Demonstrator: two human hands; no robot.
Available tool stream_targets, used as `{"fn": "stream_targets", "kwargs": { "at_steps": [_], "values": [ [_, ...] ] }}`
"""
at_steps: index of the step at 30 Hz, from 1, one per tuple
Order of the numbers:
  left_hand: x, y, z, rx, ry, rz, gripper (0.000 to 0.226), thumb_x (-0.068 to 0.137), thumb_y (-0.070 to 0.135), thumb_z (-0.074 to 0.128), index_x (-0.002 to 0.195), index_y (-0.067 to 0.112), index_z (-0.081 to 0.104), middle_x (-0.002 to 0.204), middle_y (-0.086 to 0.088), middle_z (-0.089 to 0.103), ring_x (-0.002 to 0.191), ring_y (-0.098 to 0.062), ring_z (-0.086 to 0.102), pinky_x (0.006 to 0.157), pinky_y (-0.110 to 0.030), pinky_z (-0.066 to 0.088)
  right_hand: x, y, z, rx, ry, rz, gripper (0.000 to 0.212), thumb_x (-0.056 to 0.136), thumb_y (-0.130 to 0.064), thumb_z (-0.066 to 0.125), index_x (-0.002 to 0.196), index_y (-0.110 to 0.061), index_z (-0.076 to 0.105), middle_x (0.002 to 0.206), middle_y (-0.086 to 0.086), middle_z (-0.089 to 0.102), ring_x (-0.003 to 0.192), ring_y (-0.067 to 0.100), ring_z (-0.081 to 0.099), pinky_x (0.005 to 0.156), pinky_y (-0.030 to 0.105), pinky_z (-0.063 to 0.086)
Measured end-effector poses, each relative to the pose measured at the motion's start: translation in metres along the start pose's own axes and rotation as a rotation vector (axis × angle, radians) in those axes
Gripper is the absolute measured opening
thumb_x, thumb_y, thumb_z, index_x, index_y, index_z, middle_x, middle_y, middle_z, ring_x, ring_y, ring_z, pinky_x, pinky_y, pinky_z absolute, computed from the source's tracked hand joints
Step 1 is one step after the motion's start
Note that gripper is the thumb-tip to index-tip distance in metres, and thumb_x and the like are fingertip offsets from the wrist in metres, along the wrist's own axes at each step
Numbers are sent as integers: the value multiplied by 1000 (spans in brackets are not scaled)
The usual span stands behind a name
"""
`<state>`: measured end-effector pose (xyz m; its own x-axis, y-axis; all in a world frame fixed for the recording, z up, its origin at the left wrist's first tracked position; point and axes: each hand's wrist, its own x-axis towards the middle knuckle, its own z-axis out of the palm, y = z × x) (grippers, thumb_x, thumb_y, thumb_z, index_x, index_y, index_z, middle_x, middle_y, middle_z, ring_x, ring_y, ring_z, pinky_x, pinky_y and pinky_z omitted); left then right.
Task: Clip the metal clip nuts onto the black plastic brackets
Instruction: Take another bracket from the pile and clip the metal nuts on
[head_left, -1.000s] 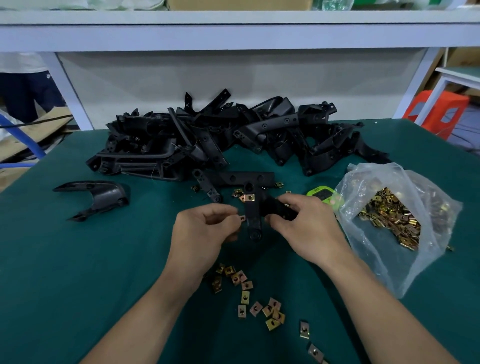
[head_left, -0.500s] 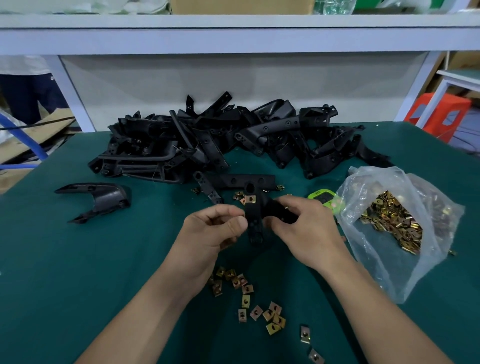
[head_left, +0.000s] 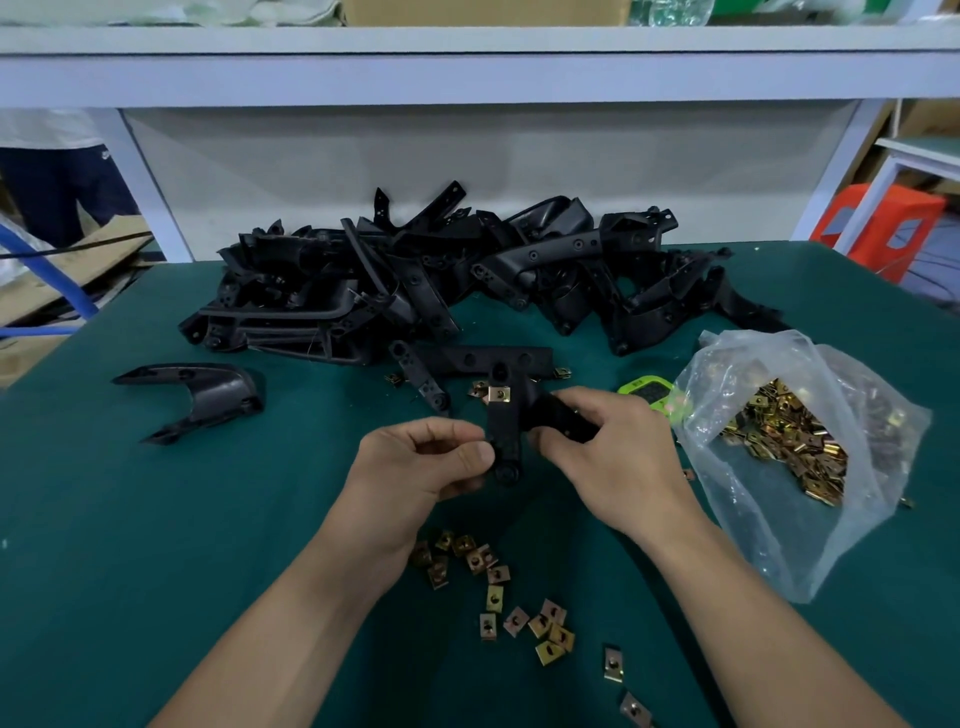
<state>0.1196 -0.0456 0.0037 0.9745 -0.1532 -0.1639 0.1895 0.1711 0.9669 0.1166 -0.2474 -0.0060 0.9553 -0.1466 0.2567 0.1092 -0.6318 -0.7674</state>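
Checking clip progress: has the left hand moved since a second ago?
Yes: the left hand edged slightly right, away from the lone bracket at left, until it touches the held bracket.

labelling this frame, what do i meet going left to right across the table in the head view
lone black bracket → left hand → held bracket → right hand → plastic bag of clip nuts

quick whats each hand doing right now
Left hand: pinches the stem edge of the black bracket.
Right hand: grips the same bracket's side arm.
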Motion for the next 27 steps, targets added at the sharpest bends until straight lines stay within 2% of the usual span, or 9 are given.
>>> {"fn": "stream_targets", "kwargs": {
  "at_steps": [5, 9, 16, 20, 23, 25, 27],
  "values": [
    [0, 1, -3, -23, -46, -33, 37, 52, 22, 90, 88, 16, 83, 85, -8, 78, 75, -16, 75, 64, -20, 57, -1, 0, -2, -30, -42, -10, 18, 79, -45, 73, 97, -44, 74, 80, -22, 72, 74, 4, 67, 68, 37, 58],
    [-2, 3, -3, -33, -14, -56, 53, 54, 15, 88, 105, 9, 76, 87, -12, 78, 77, -21, 76, 64, -21, 58, -3, 0, 0, -40, -69, -11, 21, 80, -49, 70, 99, -41, 74, 80, -16, 73, 74, 10, 68, 68, 40, 59],
    [-2, 0, 4, -230, 73, -65, 56, 48, 15, 88, 102, 8, 74, 86, -13, 76, 77, -20, 76, 66, -24, 60, -2, -2, 0, -7, -71, -22, 14, 85, -40, 76, 99, -39, 75, 77, -16, 71, 72, 7, 66, 65, 36, 58],
    [-7, -6, 10, -133, 146, -30, 48, 50, 20, 89, 95, 9, 74, 79, -8, 75, 73, -17, 72, 70, -25, 61, -5, -4, 3, -62, -11, 3, 11, 86, -40, 73, 97, -36, 72, 73, -11, 69, 69, 14, 64, 65, 41, 57],
    [-6, -7, 12, -72, 182, 32, 30, 66, 8, 89, 92, 9, 75, 73, -4, 74, 67, -13, 70, 63, -18, 56, -10, -8, 7, -109, 40, -11, 9, 88, -40, 72, 96, -36, 68, 68, -11, 65, 67, 15, 62, 65, 42, 56],
    [-8, -8, 14, -62, 154, 45, 22, 71, 5, 87, 91, 9, 77, 72, -4, 73, 68, -13, 70, 63, -17, 56, -12, -11, 9, -131, 37, -23, 11, 89, -40, 71, 98, -37, 67, 69, -11, 64, 66, 16, 61, 65, 43, 55],
    [-10, -9, 17, -101, 122, 18, 24, 71, 7, 86, 93, 8, 77, 75, -6, 74, 70, -16, 71, 66, -21, 58, -13, -12, 10, -134, 20, -18, 15, 89, -41, 72, 103, -38, 68, 74, -12, 66, 70, 17, 63, 67, 43, 56]
  ]
}}
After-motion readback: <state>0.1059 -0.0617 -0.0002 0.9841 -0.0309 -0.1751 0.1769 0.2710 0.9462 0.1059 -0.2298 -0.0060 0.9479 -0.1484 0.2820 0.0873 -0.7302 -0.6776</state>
